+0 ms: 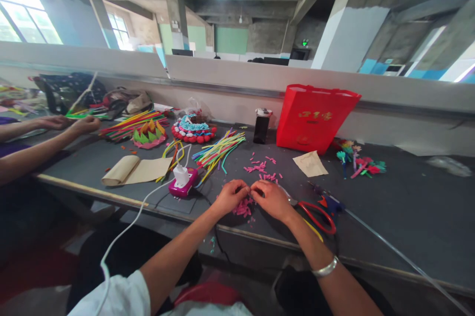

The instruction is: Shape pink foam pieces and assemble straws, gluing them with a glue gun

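My left hand (230, 198) and my right hand (273, 201) meet near the table's front edge, fingertips almost touching. Both are closed in a pinch; whatever sits between the fingers is too small or hidden to make out. Beneath them lies a small heap of short pink fuzzy pieces (243, 208). More pink cut pieces (257, 167) are scattered just beyond my fingers. Beside my right hand rest scissors with red handles (322, 219), partly covered by the hand. A blue glue gun (333, 203) with a long clear stick (393, 248) lies farther right.
A purple power socket (184, 185) with a white charger stands left, its cable crossing my left side. Behind are pipe cleaners (221, 148), a dark bottle (261, 125), a red bag (315, 118) and fuzzy flowers (361, 160). Another person's hands (83, 124) work at far left.
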`<state>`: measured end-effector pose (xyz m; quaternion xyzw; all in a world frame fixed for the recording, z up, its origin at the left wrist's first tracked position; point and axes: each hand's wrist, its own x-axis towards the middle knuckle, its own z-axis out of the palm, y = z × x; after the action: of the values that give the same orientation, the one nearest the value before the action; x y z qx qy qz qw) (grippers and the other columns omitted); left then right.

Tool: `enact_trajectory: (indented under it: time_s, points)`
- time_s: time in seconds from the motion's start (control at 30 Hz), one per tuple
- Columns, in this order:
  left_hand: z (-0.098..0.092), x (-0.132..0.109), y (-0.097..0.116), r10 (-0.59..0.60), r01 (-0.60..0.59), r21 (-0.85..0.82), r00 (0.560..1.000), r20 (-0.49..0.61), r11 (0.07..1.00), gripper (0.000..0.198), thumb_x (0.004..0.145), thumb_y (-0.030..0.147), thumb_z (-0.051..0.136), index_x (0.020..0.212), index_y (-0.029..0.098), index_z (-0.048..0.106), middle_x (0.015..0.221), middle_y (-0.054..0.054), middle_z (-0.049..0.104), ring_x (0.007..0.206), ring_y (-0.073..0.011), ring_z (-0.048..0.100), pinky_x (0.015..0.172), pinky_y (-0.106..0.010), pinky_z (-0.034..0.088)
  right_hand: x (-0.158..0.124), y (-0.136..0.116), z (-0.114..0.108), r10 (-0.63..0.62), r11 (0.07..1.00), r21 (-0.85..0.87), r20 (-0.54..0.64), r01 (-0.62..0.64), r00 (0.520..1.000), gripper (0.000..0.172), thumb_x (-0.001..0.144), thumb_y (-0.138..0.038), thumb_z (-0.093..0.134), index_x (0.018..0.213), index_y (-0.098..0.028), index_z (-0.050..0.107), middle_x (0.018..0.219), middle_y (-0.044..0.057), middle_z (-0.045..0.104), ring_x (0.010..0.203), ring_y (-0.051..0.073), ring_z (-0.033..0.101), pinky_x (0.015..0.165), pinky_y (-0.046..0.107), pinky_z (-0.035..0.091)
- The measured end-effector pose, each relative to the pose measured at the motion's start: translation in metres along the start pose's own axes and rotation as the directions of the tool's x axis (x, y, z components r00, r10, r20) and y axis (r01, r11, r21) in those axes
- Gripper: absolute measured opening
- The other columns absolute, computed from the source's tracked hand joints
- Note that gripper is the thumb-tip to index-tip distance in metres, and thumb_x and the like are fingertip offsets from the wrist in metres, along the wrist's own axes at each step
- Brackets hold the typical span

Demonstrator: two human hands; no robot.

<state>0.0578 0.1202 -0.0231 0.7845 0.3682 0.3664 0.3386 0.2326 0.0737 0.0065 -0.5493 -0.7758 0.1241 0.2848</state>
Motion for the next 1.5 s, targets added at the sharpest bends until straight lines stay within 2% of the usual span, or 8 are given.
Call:
enact_trajectory:
  time_s: [0.2,0.4,0.63,0.93,1.1,1.3,1.4,1.5]
  points:
    - [0.0,-0.001,0.004,0.043,-0.044,0.007,0.998,0.054,0.999,0.023,0.085,0.035,0.054,0.075,0.016,0.062,0.068,0.001,0.057,0.067,-0.0134,0.052,0.065,-0.023,0.04,-0.001,0.005,0.002,-0.011,0.997,0.082,-0.034,0.014,0.999,0.013,0.082,-0.017,0.055,0.075,-0.021,0.064,0.078,0.001,0.065,0.074,0.015,0.058,0.072,0.025,0.041]
    - [-0.003,-0.003,0.011,0.097,-0.098,0.012,0.992,0.085,0.995,0.02,0.086,0.028,0.051,0.072,0.018,0.06,0.069,0.001,0.058,0.073,-0.0145,0.052,0.073,-0.026,0.04,0.0,0.003,-0.002,-0.017,0.978,0.206,-0.06,0.029,0.998,0.012,0.076,-0.016,0.056,0.067,-0.02,0.062,0.067,-0.002,0.063,0.064,0.013,0.055,0.063,0.022,0.041]
    - [-0.004,-0.005,0.013,0.07,-0.07,0.005,0.997,-0.03,0.998,0.02,0.086,0.028,0.049,0.072,0.018,0.057,0.072,-0.001,0.058,0.073,-0.015,0.052,0.073,-0.027,0.041,0.0,0.026,-0.033,0.164,0.938,0.335,-0.202,-0.09,0.966,0.013,0.079,-0.027,0.053,0.069,-0.018,0.058,0.06,-0.003,0.054,0.056,0.012,0.049,0.056,0.022,0.039]
    - [-0.004,-0.004,0.01,0.052,-0.055,-0.025,0.992,-0.114,0.998,0.024,0.086,0.037,0.055,0.073,0.017,0.059,0.069,0.0,0.059,0.07,-0.0144,0.055,0.07,-0.025,0.042,0.002,0.01,-0.017,0.18,0.876,0.465,-0.068,-0.129,0.981,0.017,0.077,-0.031,0.053,0.066,-0.019,0.057,0.055,-0.005,0.05,0.05,0.011,0.046,0.049,0.021,0.038]
    - [-0.005,-0.006,0.013,0.102,-0.105,-0.036,0.992,-0.08,0.994,0.023,0.086,0.039,0.056,0.093,0.018,0.064,0.082,-0.002,0.064,0.08,-0.0159,0.057,0.078,-0.027,0.044,0.003,0.004,-0.01,0.139,0.891,0.441,-0.032,-0.111,0.99,0.015,0.077,-0.029,0.053,0.067,-0.019,0.059,0.057,-0.004,0.054,0.052,0.011,0.049,0.052,0.021,0.039]
    - [-0.007,-0.007,0.017,0.123,-0.124,-0.024,0.992,-0.039,0.992,0.024,0.085,0.035,0.055,0.07,0.018,0.061,0.069,-0.001,0.061,0.076,-0.0163,0.054,0.078,-0.029,0.042,0.003,-0.002,-0.008,0.096,0.931,0.356,-0.034,-0.077,0.995,0.016,0.077,-0.027,0.054,0.065,-0.019,0.06,0.061,-0.003,0.059,0.058,0.012,0.052,0.058,0.021,0.041]
    - [-0.008,-0.007,0.017,0.101,-0.103,-0.021,0.993,-0.068,0.994,0.023,0.084,0.033,0.055,0.067,0.018,0.061,0.068,-0.001,0.061,0.076,-0.0166,0.054,0.077,-0.029,0.041,0.005,0.007,-0.013,0.147,0.953,0.279,-0.093,-0.116,0.985,0.018,0.08,-0.029,0.052,0.067,-0.019,0.06,0.062,-0.002,0.06,0.061,0.014,0.055,0.06,0.022,0.042]
    - [-0.007,-0.005,0.012,0.057,-0.06,-0.023,0.99,-0.133,0.998,0.022,0.084,0.032,0.054,0.068,0.018,0.06,0.07,-0.002,0.061,0.075,-0.0164,0.054,0.075,-0.028,0.042,0.006,0.024,-0.021,0.242,0.962,0.17,-0.181,-0.212,0.953,0.022,0.085,-0.03,0.047,0.081,-0.018,0.065,0.07,0.004,0.065,0.066,0.018,0.059,0.063,0.026,0.042]
